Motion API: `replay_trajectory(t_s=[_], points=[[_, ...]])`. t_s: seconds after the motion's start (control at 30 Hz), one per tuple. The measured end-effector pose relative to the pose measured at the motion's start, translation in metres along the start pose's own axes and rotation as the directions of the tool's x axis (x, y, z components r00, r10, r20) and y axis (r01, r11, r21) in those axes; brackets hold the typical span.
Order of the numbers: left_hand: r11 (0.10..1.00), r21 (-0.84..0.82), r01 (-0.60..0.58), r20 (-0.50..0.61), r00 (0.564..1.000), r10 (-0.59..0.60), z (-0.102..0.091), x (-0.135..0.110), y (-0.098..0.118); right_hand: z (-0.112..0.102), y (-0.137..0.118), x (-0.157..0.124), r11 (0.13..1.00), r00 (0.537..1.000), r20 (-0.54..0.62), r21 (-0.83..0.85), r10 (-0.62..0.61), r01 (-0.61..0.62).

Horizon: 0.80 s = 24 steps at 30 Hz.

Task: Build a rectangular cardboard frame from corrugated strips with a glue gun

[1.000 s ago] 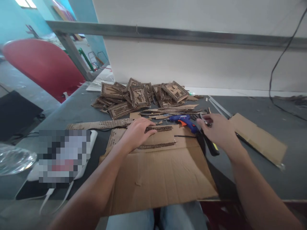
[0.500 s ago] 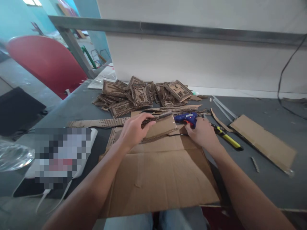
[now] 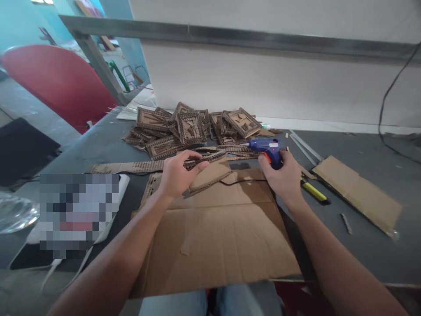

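My left hand (image 3: pixel 182 173) is closed on the upper edge of a small cardboard panel (image 3: pixel 213 174), which it holds tilted with a corrugated strip along its border. In my right hand (image 3: pixel 283 175) is a blue glue gun (image 3: pixel 266 145) with an orange trigger, its nozzle pointing left above loose corrugated strips. A black cord (image 3: pixel 245 181) runs below the gun, passing behind the panel. Under both hands lies a large cardboard sheet (image 3: pixel 213 245). Close to my right wrist is a yellow utility knife (image 3: pixel 314 190).
Several bordered cardboard panels (image 3: pixel 192 128) are heaped at the back against the wall. A long cardboard piece (image 3: pixel 358 193) and clear glue sticks (image 3: pixel 304 145) lie to the right. On the left are a blurred-out device (image 3: pixel 79 215) and a clear plastic item (image 3: pixel 16 213).
My right hand has lifted the glue gun off the table area and turned it, nozzle left. The cardboard panel in my left hand has tilted and shifted slightly left.
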State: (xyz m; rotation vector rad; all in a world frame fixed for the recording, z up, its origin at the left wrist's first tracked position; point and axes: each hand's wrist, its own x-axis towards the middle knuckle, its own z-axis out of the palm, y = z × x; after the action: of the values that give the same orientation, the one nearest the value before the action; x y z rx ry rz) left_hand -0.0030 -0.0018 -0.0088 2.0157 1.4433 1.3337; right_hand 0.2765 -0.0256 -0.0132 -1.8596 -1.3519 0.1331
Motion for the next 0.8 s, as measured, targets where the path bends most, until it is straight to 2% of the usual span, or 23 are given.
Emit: replay_trajectory(t_s=[0.1,0.2,0.27,0.4,0.53,0.67,0.8], points=[[1.000,-0.027,0.001,-0.015,1.000,-0.001,0.001,-0.001,0.002,0.002,-0.006,-0.009,0.986,0.984,0.061,0.025,-0.169,0.167],[0.997,-0.036,-0.064,-0.034,0.997,0.063,0.002,-0.004,0.006,0.008,-0.010,-0.020,0.930,0.924,0.099,0.017,-0.368,0.368],[0.993,-0.058,-0.103,-0.051,0.994,0.101,0.003,-0.006,0.008,0.014,-0.011,-0.026,0.894,0.889,0.104,0.010,-0.447,0.448],[0.980,-0.098,-0.170,-0.056,0.985,0.166,0.005,-0.005,0.007,0.021,-0.014,-0.034,0.867,0.862,0.101,0.019,-0.496,0.497],[0.963,-0.079,-0.259,-0.007,0.966,0.260,0.008,-0.004,0.002,0.022,-0.017,-0.036,0.864,0.858,0.098,0.025,-0.503,0.504],[0.952,-0.069,-0.297,0.061,0.952,0.301,0.009,-0.004,0.001,0.022,-0.017,-0.037,0.856,0.851,0.094,0.033,-0.517,0.516],[0.941,-0.080,-0.328,0.073,0.940,0.334,0.008,-0.005,0.003,0.021,-0.019,-0.040,0.838,0.830,0.124,0.027,-0.544,0.545]])
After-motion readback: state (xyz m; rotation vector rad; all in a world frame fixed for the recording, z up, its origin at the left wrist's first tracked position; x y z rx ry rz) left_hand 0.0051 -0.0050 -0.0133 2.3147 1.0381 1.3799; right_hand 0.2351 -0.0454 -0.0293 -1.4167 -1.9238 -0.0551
